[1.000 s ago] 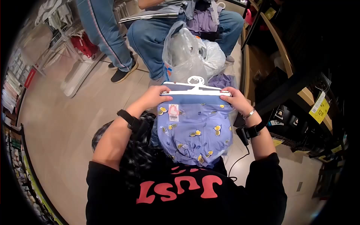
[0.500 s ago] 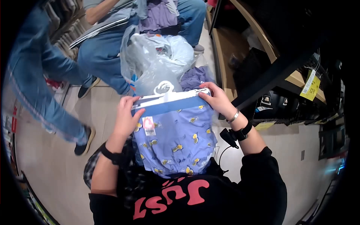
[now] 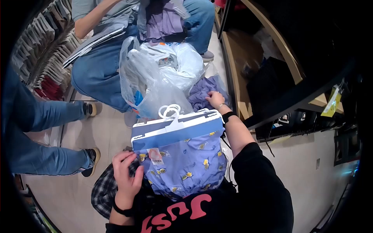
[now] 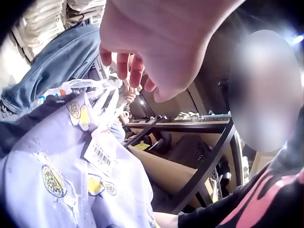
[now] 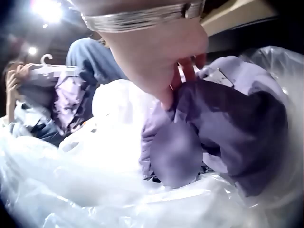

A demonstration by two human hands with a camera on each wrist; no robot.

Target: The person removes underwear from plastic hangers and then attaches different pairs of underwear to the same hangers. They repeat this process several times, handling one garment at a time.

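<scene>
A periwinkle lemon-print garment (image 3: 186, 167) with a blue top band lies on the person's lap, clipped to a white hanger (image 3: 175, 123). Another hanger and darker cloth show behind it. A paper price tag (image 4: 99, 154) hangs on its front. The left hand (image 3: 126, 176) is at the garment's left edge, fingertips right by the cloth, fingers relaxed and gripping nothing. Further forward, the right hand (image 3: 215, 100) pinches a purple garment (image 5: 232, 128) between thumb and fingers. That garment lies bunched in a clear plastic bag (image 5: 194, 194).
White and clear plastic bags (image 3: 171, 62) bulge in front. Beyond them sits another person in jeans (image 3: 97, 83), holding clothes. Someone stands on the left (image 3: 50, 155). A dark-framed shelf (image 3: 287, 105) borders the right side; hanging clothes (image 3: 50, 58) line the far left.
Both hands have let go of the hangers' ends. The right hand has moved forward to the purple garment; the left has slid down the lemon-print garment's side. The head view has swung right.
</scene>
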